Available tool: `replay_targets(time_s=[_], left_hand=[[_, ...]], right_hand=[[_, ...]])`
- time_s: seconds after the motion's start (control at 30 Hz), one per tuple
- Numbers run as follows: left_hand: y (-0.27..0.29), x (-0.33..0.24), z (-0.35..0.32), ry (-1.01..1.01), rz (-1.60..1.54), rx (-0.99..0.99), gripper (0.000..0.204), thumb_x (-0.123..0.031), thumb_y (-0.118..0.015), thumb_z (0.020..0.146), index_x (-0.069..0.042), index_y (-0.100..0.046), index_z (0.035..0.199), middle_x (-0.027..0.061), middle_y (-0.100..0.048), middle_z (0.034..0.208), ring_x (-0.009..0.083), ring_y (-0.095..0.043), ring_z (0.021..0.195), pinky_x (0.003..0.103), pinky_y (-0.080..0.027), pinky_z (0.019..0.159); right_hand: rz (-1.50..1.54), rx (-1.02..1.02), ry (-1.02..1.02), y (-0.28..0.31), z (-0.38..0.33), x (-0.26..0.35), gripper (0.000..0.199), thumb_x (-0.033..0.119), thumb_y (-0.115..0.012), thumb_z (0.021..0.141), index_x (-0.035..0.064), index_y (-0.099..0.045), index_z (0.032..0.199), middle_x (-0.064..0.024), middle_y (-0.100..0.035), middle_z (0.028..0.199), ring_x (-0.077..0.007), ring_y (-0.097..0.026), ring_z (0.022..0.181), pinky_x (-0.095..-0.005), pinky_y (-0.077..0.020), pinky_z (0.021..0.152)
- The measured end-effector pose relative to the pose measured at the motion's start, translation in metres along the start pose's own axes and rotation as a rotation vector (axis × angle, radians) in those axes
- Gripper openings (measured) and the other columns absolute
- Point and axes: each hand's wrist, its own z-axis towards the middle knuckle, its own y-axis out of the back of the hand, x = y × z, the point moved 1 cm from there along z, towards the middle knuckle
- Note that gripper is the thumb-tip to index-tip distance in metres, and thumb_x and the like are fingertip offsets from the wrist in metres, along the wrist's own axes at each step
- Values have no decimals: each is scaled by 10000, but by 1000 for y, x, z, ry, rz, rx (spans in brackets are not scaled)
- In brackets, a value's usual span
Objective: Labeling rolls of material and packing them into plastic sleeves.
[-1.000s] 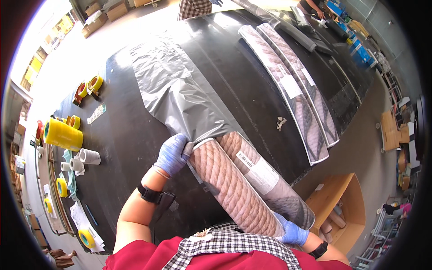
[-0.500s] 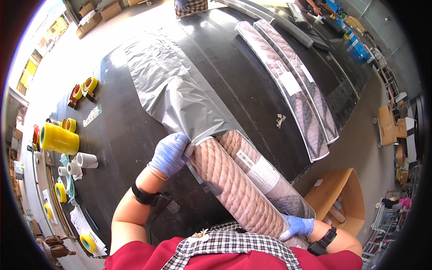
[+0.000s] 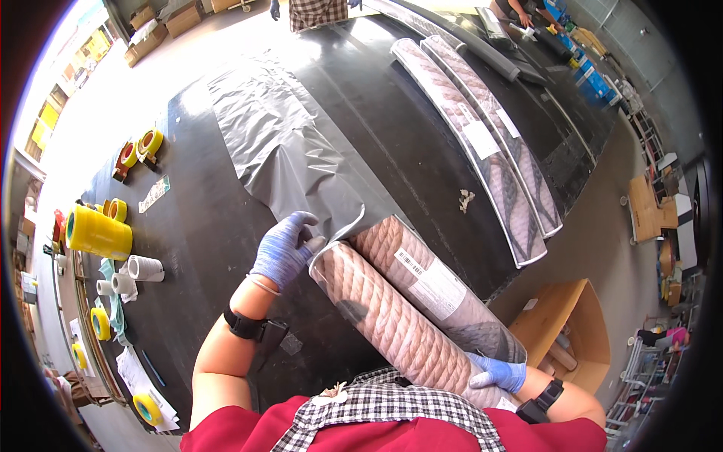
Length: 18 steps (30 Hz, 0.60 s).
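The front roll [image 3: 392, 320], which is pink and brown with a rope picture, is held slanted over the black worktop [image 3: 199, 286]. Its low end is gripped by the right hand [image 3: 500, 374], with the thumb laid on top and the fingers wrapped at the side. Its top end is placed just by the edge of a shiny grey plastic sheet [image 3: 297, 169]. The left hand [image 3: 282, 252] is kept close to that end. Its fingers are bent, and a gap is left between pointer and thumb; it cannot be told if any plastic is pinched. Just beside the front roll, a second roll [image 3: 376, 241] is seen, and a white label [image 3: 438, 290] is stuck on it. Two long rolls [image 3: 503, 184] are laid side by side farther to the right. On the left, a fat yellow tape stack [image 3: 102, 232] is set near a white roll [image 3: 148, 269]. A cardboard box [image 3: 544, 315] is seen at the lower right.
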Motion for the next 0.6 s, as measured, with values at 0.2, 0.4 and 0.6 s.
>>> replay_targets(time_s=[0.2,0.4,0.6], left_hand=[[-21,-1,30,245,188,396,365,-349,-748,852,-26,-708,1018,156,-710,923,293,-687,827,381,-541,781],[-40,-2,51,285,158,540,321,-308,-650,908,-5,-687,1006,206,-702,923,349,-680,862,418,-525,799],[-29,17,20,65,151,-18,198,-187,-659,875,-13,-632,966,232,-649,867,380,-646,846,434,-521,802]], right_hand=[[-25,-120,27,-17,-7,-2,1005,356,-756,803,15,-200,1567,-118,-296,1602,-222,-256,1484,-387,-162,1223],[-21,-88,83,-7,-7,-17,1013,383,-761,807,16,-203,1568,-119,-290,1604,-222,-251,1485,-385,-151,1224],[-142,-114,198,-10,-15,-20,1024,418,-759,809,-3,-208,1562,-133,-292,1602,-224,-258,1481,-380,-164,1220]])
